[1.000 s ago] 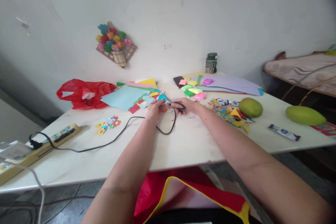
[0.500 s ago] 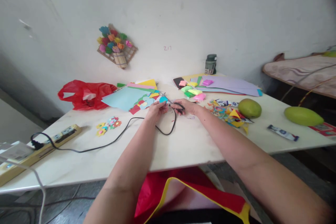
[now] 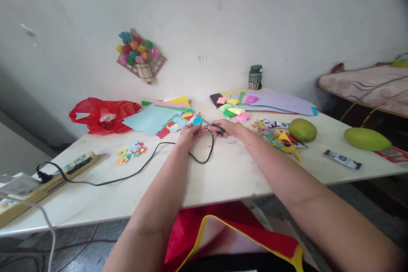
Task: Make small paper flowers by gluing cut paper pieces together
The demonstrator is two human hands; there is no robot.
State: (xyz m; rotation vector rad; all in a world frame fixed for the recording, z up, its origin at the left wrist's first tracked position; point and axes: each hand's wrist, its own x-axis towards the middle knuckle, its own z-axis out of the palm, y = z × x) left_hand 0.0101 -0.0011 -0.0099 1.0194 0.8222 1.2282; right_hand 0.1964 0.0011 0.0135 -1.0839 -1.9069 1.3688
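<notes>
Over the middle of the table, my left hand (image 3: 190, 133) pinches a small blue piece of paper (image 3: 197, 121) with a rounded edge. My right hand (image 3: 232, 128) is closed around the black handles of a pair of scissors (image 3: 219, 128). Their blades point up and left, right beside the blue paper; whether they touch it I cannot tell. Just behind my left hand lie cut paper shapes (image 3: 174, 126) in red, green and white. Finished-looking paper flowers (image 3: 137, 148) rest to the left. A black cord (image 3: 204, 162) loops below both hands.
Left are a red plastic bag (image 3: 95, 114), light blue paper (image 3: 143, 122) and a power strip (image 3: 81, 162). Coloured clay packets (image 3: 236, 111), purple paper (image 3: 280, 101) and a bottle (image 3: 255, 77) stand behind. To the right: paper scraps (image 3: 280, 138), two green mangoes (image 3: 302, 130) and a glue tube (image 3: 343, 159).
The blue paper has turned slightly in my left hand and shows more of its round face. The scissors' handles look closer together. The view has shifted a little.
</notes>
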